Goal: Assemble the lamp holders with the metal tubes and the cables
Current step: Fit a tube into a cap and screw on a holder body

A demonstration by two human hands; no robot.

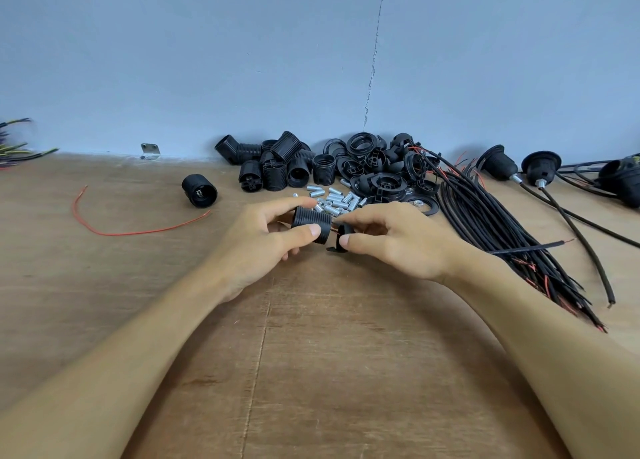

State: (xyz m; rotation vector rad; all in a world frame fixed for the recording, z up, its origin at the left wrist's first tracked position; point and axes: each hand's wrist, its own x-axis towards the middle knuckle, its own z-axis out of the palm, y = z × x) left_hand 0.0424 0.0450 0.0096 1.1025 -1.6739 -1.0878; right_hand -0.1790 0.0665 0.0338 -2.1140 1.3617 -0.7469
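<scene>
My left hand (263, 243) grips a black threaded lamp holder barrel (311, 223) between thumb and fingers, just above the wooden table (311, 354). My right hand (391, 240) pinches a small black holder cap (341, 240) right beside the barrel's open end. Thin red and black wire ends show in the gap between the two parts. Behind my hands lies a heap of small metal tubes (337, 200).
Black holder barrels (277, 167) and caps with rings (384, 171) are piled at the wall. A bundle of black cables (502, 233) fans out on the right, with assembled holders (540, 167) beyond. A single holder (200, 191) and a loose red wire (114, 231) lie left.
</scene>
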